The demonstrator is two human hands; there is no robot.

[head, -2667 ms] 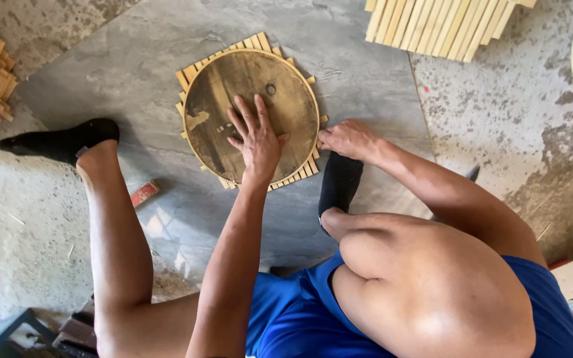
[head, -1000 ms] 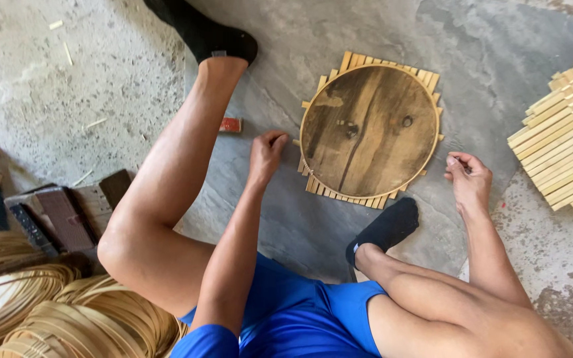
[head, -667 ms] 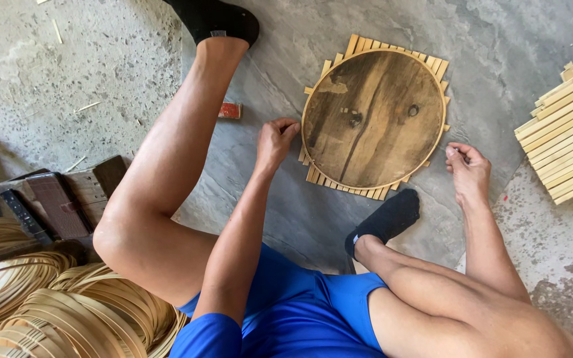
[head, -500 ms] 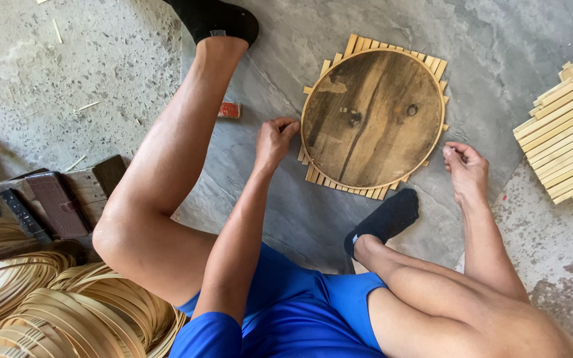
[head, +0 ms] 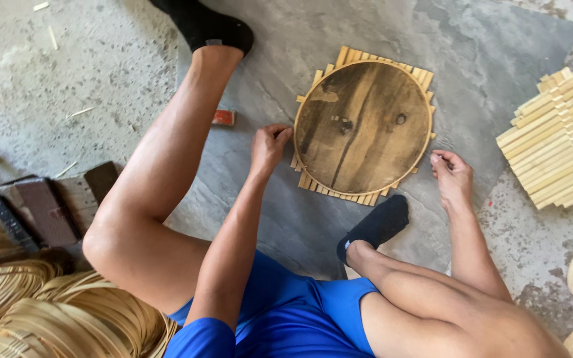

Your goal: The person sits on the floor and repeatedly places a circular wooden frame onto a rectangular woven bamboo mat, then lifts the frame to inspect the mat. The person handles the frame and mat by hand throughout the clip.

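One round dark wooden disc (head: 363, 126) lies on one square mat of pale bamboo slats (head: 366, 192), flat on the grey concrete floor (head: 67, 73). Left hand (head: 270, 144) is curled closed at the mat's left edge; right hand (head: 451, 178) pinches its right edge. One second slat mat (head: 558, 149) lies well apart at right.

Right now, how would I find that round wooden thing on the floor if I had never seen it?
Look at the dark grey slab of floor between the person's legs. A mat of pale bamboo slats lies there, and the round wooden disc sits on top. It is the only dark, round thing, with the left hand at its edge.
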